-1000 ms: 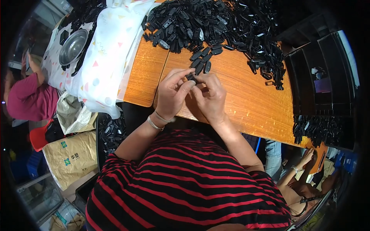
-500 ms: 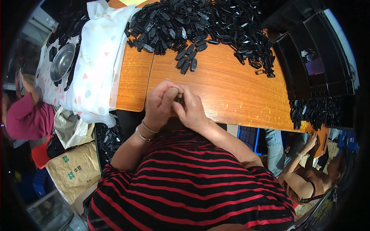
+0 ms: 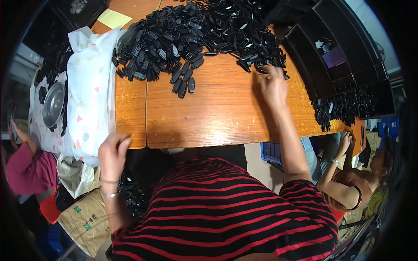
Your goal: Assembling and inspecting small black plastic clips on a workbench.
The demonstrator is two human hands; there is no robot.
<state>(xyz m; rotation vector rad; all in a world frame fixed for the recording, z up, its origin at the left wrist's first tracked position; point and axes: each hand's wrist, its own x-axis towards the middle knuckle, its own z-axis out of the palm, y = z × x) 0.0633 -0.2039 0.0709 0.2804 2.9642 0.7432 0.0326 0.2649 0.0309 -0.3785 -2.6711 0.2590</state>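
Observation:
My right hand (image 3: 275, 89) reaches over the table to the right end of a heap of black plastic casings (image 3: 161, 41). Its fingers are bent and somewhat apart, with the tips at the casings there; no piece shows clearly in them. By the near left table edge, beside the patterned white sheet, my left hand (image 3: 113, 156) is curled closed. Whatever its fingers may hold is hidden. Several oblong black casings (image 3: 185, 78) lie in a small group at the front of the heap.
The wooden table (image 3: 209, 117) has a patterned white sheet (image 3: 85, 93) along its left side, with a metal bowl (image 3: 54, 104) beyond. A black bin (image 3: 326, 48) stands at the right, more black parts (image 3: 344, 106) beside it. One person sits at each side. A yellow paper (image 3: 114, 19) lies at the back.
My hands were together in front of my body and have parted. The right went forward and right to the heap, the left toward the near left table edge. The view has shifted too.

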